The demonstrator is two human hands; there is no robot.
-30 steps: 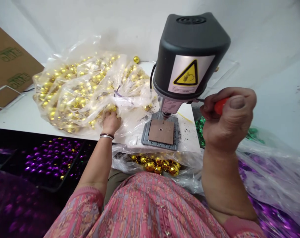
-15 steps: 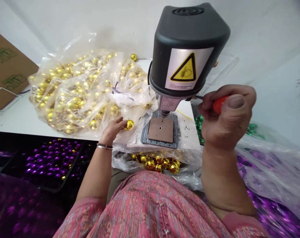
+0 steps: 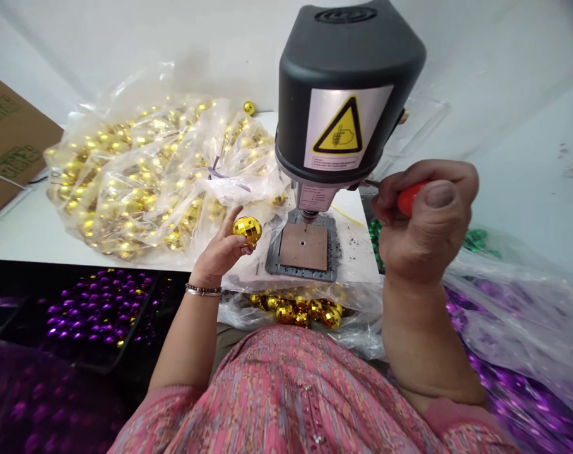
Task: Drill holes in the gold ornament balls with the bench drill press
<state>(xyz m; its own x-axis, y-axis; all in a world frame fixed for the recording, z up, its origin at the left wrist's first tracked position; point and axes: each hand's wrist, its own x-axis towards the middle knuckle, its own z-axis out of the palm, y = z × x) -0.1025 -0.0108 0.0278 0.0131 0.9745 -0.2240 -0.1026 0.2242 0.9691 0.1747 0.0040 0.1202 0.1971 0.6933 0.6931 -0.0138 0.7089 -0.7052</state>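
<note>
My left hand (image 3: 223, 249) holds a shiny gold disco ball ornament (image 3: 247, 231) on its fingers, with the index finger raised beside it. The ball is just left of the drill press base (image 3: 334, 252). My right hand (image 3: 423, 217) is wrapped round the red-knobbed lever (image 3: 409, 197) on the side of the drill press (image 3: 353, 69). Under the drill bit (image 3: 307, 226) lies a brown square board (image 3: 303, 255) with a small hole; the bit is above it.
A large clear bag of gold balls (image 3: 139, 183) covers the table's left side. More gold balls (image 3: 310, 312) lie in plastic at my lap. Purple balls (image 3: 94, 302) fill a dark crate at lower left. A cardboard box (image 3: 16, 139) stands far left; purple material (image 3: 518, 391) is at right.
My left hand has turned and lifted the gold ball, which shows more fully now. The right hand stays on the lever. The whole view has shifted slightly.
</note>
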